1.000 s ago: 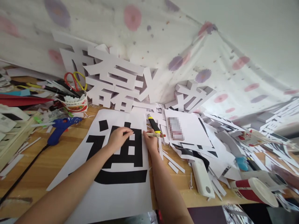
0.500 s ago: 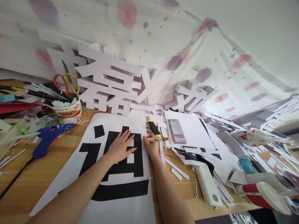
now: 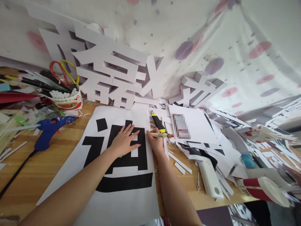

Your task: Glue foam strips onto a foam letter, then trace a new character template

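A white paper sheet (image 3: 77, 163) with a large black printed character (image 3: 124, 183) lies on the wooden table. My left hand (image 3: 122, 141) rests flat on the character's upper part, fingers spread, holding nothing. At the sheet's right edge, my right hand (image 3: 156, 142) is closed around a light-coloured pen (image 3: 161, 135) with a red end pointing right. The pen's other end is hidden by my fingers. Just beyond that hand lies a yellow and black cutter knife (image 3: 158, 121).
White cut-out characters (image 3: 105, 69) stand at the back. Left are a blue glue gun (image 3: 45, 135) and a bowl of pens and scissors (image 3: 68, 102). Right are stacked papers (image 3: 197, 125), a white device (image 3: 210, 179), and a red and white cup (image 3: 261, 188).
The camera view has shifted, so the table's things appear higher in the picture. Both hands keep nearly the same places on the sheet, and the pen is still held.
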Available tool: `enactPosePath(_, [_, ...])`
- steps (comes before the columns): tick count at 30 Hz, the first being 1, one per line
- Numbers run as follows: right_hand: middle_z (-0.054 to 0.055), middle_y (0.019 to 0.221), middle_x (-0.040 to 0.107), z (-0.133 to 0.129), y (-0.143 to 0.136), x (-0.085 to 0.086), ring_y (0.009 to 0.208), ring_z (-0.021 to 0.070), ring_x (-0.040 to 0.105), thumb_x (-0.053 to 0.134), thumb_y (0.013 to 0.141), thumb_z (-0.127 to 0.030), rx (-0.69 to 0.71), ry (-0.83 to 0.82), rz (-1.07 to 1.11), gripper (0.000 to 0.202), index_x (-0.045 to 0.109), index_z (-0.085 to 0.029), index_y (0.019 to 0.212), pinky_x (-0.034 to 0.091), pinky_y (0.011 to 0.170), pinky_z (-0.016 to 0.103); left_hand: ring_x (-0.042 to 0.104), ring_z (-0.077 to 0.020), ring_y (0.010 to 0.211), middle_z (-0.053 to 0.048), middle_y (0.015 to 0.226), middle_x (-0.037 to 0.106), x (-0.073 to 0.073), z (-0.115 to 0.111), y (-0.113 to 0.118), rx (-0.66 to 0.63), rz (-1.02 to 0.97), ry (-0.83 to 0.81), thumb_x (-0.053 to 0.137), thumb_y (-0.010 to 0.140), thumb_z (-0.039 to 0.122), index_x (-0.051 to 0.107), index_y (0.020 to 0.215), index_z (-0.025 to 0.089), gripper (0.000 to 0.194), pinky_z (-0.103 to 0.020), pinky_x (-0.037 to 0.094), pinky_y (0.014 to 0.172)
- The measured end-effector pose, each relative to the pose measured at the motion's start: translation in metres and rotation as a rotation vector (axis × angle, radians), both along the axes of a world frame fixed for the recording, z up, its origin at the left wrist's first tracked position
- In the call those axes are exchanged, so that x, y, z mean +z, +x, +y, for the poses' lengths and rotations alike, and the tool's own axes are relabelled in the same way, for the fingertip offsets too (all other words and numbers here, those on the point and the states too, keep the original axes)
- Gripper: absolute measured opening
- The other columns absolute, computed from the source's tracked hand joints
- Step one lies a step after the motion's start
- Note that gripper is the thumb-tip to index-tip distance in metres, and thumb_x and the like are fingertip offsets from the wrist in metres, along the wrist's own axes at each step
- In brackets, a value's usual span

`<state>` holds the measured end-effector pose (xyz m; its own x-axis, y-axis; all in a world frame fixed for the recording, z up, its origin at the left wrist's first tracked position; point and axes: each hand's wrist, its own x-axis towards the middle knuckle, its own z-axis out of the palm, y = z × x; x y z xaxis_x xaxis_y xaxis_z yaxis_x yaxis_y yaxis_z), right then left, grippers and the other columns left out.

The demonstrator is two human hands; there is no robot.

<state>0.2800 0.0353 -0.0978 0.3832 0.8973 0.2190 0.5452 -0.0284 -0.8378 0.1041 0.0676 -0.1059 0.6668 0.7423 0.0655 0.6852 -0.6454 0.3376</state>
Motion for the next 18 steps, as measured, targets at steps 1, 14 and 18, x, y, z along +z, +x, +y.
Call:
enactPosePath(1, [-0.006,0.058,0.041,0.0001,0.0006,-0.0006,0.057,0.0118,0.042,0.052,0.073,-0.034,0.006,0.0,-0.003,0.022,0.037,-0.022,0.063,0.033,0.059,0.025,0.009,-0.0241,0.135,-0.007,0.148,0.015,-0.0008,0.0004,0.0,0.001,-0.003,0.002,0.029,0.08,0.065,0.031,0.137,0.024,0.07,-0.043,0.008,0.109])
enactPosePath(14, [-0.007,0.055,0.039,-0.0012,0.0031,-0.0008,0.055,0.0115,0.039,0.053,0.071,-0.032,0.046,-0.02,0.007,0.023,0.035,-0.022,0.059,0.031,0.057,0.025,0.008,-0.0234,0.135,-0.008,0.148,0.015,0.0016,0.0001,0.0002,0.004,0.015,-0.017,0.028,0.08,0.066,0.03,0.137,0.024,0.071,-0.042,0.008,0.109])
enactPosePath(18, [-0.007,0.056,0.039,-0.0011,0.0036,0.0003,0.056,0.0117,0.04,0.053,0.071,-0.034,0.037,-0.013,0.013,0.023,0.036,-0.022,0.061,0.032,0.058,0.025,0.009,-0.024,0.135,-0.008,0.148,0.015,0.0008,0.0014,0.0001,0.003,0.007,-0.016,0.029,0.079,0.067,0.031,0.137,0.024,0.071,-0.043,0.009,0.108])
